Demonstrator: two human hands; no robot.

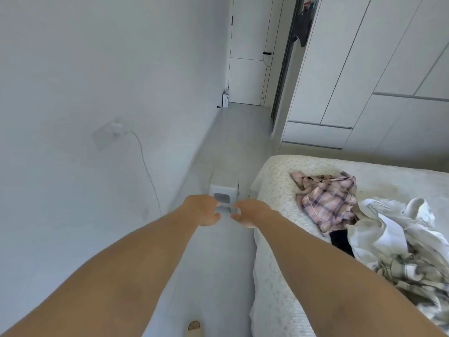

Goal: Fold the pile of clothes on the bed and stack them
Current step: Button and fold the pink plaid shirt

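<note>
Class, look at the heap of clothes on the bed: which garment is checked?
The pink plaid shirt, at the heap's far end. The white garment and black one beside it are plain.

— Where's the pile of clothes (379, 229)?
— On the bed (274, 239), right of both outstretched arms.
— And to the left?
— Floor (230, 147), then wall (85, 69); wardrobe (364, 69) behind the bed.
</note>
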